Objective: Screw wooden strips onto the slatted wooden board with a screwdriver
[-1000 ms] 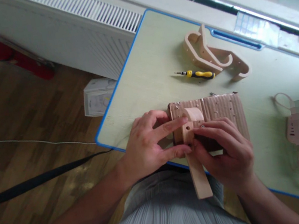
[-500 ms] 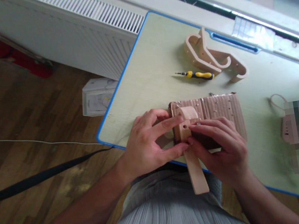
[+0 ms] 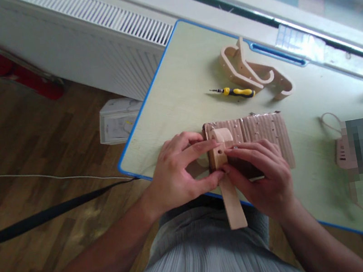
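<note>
Both my hands hold a light wooden piece (image 3: 229, 193) with a rounded top and a small hole, over the near edge of a pale green table (image 3: 182, 94). My left hand (image 3: 180, 173) pinches the piece from the left, index finger and thumb pressed on its side. My right hand (image 3: 264, 178) grips it from the right, fingers curled against it near the hole. Just behind the piece lies a strip of corrugated cardboard (image 3: 263, 130) dotted with small holes.
A yellow-handled screwdriver (image 3: 238, 92) lies further back, beside a curved wooden frame part (image 3: 251, 74). Another wooden part with a cord (image 3: 341, 154) sits at the right. A radiator (image 3: 99, 34), a white box on the floor (image 3: 119, 123) and a black strap (image 3: 49, 216) are at the left.
The hands and the wooden piece have kept their grip; the view has drifted slightly, so everything sits a little lower left in frame.
</note>
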Tool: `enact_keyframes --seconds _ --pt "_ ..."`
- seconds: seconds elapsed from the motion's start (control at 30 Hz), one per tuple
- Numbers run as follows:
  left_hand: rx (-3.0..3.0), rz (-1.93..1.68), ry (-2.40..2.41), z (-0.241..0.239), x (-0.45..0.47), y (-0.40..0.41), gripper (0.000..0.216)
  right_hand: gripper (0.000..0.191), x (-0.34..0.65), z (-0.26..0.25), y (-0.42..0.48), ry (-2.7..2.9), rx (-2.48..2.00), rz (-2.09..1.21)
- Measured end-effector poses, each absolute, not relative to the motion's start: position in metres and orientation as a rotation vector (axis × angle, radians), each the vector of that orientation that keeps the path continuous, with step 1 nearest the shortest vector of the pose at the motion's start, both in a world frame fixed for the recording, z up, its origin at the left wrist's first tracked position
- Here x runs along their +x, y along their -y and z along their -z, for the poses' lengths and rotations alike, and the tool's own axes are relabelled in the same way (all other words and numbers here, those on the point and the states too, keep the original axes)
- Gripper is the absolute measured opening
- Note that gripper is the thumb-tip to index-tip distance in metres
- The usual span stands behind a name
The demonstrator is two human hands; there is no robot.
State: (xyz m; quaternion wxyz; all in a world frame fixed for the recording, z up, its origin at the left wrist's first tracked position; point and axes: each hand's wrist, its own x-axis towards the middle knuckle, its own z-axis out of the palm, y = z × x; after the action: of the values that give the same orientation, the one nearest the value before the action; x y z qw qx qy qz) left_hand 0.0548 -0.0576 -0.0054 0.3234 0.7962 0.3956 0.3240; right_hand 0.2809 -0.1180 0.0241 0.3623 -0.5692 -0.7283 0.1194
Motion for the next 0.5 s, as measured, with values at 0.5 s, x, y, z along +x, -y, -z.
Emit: enact_keyframes --seconds 0.5 --pt "2.053 -0.798 -1.057 0.0027 0.0592 0.0579 0.06 0.017 0.2823 -0.0247 0.1161 1.86 -1.487 -0.343"
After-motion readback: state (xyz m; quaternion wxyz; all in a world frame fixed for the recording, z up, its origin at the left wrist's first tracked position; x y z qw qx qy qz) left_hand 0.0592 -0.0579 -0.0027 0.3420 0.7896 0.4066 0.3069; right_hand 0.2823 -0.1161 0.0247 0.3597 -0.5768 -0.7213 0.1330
